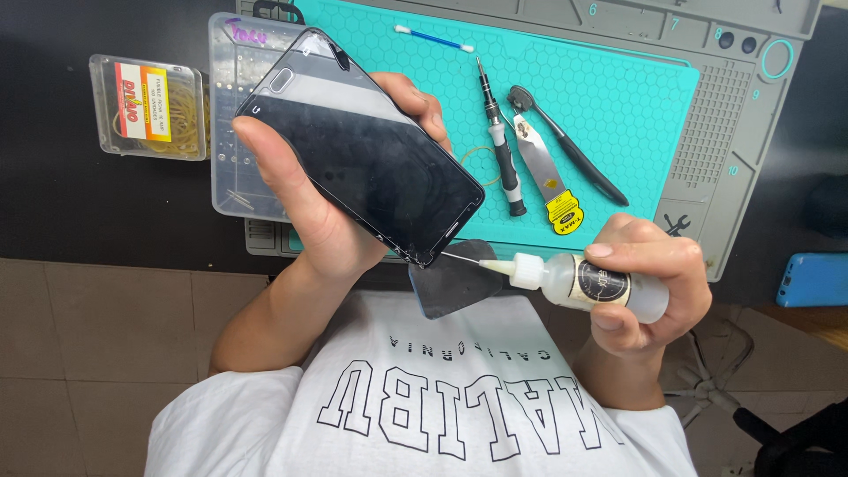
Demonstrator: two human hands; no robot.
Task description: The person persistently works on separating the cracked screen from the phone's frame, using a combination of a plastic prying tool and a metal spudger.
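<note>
My left hand [309, 203] grips a black smartphone [371, 150] tilted in the air, its dark glass facing me. My right hand [649, 287] holds a small clear squeeze bottle [592, 284] with a white cap and a thin needle tip. The needle tip touches the phone's lower corner edge. A dark, thin triangular pick [450, 278] shows just under that corner, between the phone and the bottle's tip; what holds it is hidden.
A teal honeycomb mat [601, 79] lies on a grey repair mat [742, 115]. On it rest a cotton swab [433, 39], a screwdriver [502, 146], a metal spudger [543, 172] and a black tool [570, 146]. A clear parts box [231, 106], a rubber-band box [148, 108] and a blue object [813, 279] lie around.
</note>
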